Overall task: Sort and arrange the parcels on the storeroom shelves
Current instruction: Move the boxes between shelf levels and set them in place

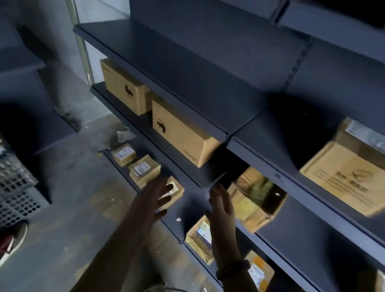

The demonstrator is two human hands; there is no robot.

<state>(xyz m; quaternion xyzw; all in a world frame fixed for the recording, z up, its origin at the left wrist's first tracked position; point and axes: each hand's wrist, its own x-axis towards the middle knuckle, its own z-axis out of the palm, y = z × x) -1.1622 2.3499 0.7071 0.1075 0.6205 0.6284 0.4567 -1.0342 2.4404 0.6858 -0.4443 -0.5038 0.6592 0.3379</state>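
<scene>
Brown cardboard parcel [177,193], small and white-labelled, on a dark shelf [188,209]; your left hand [152,198] and right hand [221,208] hover beside it, fingers spread, holding nothing.

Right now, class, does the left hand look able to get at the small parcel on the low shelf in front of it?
Probably yes: the open left hand is right at the small parcel, and nothing shows between them.

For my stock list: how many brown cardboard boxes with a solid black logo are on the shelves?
2, side by side on one dark shelf: left brown cardboard box and right brown cardboard box. Others may be hidden.
</scene>
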